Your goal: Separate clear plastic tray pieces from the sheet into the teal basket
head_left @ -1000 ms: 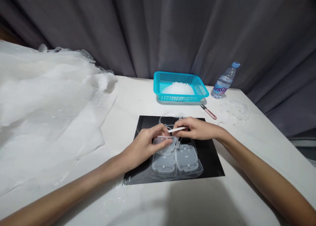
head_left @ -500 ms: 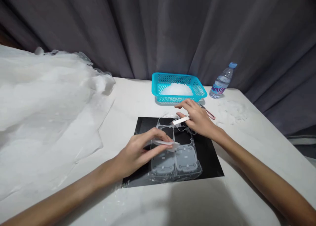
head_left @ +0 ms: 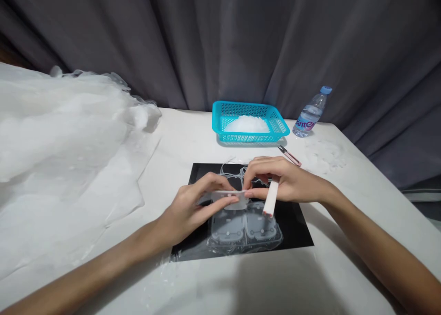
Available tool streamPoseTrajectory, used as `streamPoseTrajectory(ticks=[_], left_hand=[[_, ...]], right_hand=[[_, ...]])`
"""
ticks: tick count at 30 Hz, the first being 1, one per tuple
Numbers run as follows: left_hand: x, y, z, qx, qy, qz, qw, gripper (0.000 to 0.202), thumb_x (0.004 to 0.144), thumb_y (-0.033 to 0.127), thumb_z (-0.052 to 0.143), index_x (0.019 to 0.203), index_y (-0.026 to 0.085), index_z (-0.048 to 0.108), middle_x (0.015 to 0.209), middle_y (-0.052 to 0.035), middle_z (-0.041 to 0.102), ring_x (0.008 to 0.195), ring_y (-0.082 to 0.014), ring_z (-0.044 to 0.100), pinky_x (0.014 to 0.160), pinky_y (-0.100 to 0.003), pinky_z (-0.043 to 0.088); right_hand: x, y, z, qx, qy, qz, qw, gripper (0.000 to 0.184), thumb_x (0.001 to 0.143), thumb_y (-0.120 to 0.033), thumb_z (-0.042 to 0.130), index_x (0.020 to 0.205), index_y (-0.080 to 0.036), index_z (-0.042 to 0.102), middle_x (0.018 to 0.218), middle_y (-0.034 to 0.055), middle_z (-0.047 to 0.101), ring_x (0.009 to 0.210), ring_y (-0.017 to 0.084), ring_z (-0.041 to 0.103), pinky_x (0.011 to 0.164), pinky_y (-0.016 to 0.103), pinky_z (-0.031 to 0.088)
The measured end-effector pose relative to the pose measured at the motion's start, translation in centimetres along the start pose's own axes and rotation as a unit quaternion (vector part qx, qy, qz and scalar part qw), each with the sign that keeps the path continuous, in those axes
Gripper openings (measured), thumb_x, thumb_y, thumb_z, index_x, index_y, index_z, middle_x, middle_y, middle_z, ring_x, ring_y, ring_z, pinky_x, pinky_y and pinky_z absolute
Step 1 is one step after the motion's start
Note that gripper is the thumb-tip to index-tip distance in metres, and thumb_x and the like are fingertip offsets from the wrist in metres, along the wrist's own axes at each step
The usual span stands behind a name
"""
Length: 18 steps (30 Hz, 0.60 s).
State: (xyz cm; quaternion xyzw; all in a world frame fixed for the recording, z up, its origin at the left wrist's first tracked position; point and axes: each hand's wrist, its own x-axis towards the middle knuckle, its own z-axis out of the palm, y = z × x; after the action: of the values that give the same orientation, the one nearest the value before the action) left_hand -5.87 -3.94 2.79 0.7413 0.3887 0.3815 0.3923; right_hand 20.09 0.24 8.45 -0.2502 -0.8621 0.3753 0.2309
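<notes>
My left hand (head_left: pixel 193 209) pinches a small translucent plastic piece (head_left: pixel 237 204) between thumb and fingers, above the sheet. The fingertips of my right hand (head_left: pixel 275 179) meet the right edge of that piece. A white stick-like tool (head_left: pixel 271 198) is also tucked in my right hand, its reddish end pointing toward me. Below both hands, a clear moulded plastic sheet (head_left: pixel 229 236) lies on a black mat (head_left: pixel 296 234). Two panels with small marks show in its near part; its far part has open frames with loose curled strips, partly covered by my right hand.
A turquoise basket (head_left: pixel 253 137) with white pieces stands at the back. Beyond my right hand lie thread snips (head_left: pixel 290 155). A water bottle (head_left: pixel 309 117) and translucent scraps (head_left: pixel 325 156) are at the right. Piled translucent sheets (head_left: pixel 65 168) cover the white table's left side.
My right hand has come down and nearer, closing its fingertips on the plastic piece. The white tool has swung from pointing left to pointing its reddish end toward me. My left hand stays nearly still.
</notes>
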Motion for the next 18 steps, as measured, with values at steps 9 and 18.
streamPoseTrajectory(ticks=[9,18], left_hand=[[1.6,-0.2,0.7,-0.260,0.003,-0.152,0.954,0.030,0.095,0.038,0.077,0.115,0.020,0.064,0.086,-0.0032,0.081,0.078,-0.0201,0.080,0.072,-0.028,0.064],[1.9,-1.0,0.6,-0.286,0.043,-0.214,0.933,0.036,0.091,0.049,0.080,0.107,0.018,0.071,0.089,-0.0028,0.078,0.082,-0.0194,0.078,0.082,-0.032,0.066]], right_hand=[[0.1,2.4,0.7,0.078,0.046,0.094,0.991,0.021,0.098,-0.040,0.071,0.097,-0.019,0.069,0.083,-0.0006,0.062,0.065,0.012,0.041,0.061,0.026,0.036],[0.5,3.4,1.7,0.098,0.026,0.109,0.989,0.020,0.103,-0.034,0.061,0.117,-0.021,0.069,0.100,0.0032,0.068,0.085,0.017,0.057,0.076,0.029,0.044]])
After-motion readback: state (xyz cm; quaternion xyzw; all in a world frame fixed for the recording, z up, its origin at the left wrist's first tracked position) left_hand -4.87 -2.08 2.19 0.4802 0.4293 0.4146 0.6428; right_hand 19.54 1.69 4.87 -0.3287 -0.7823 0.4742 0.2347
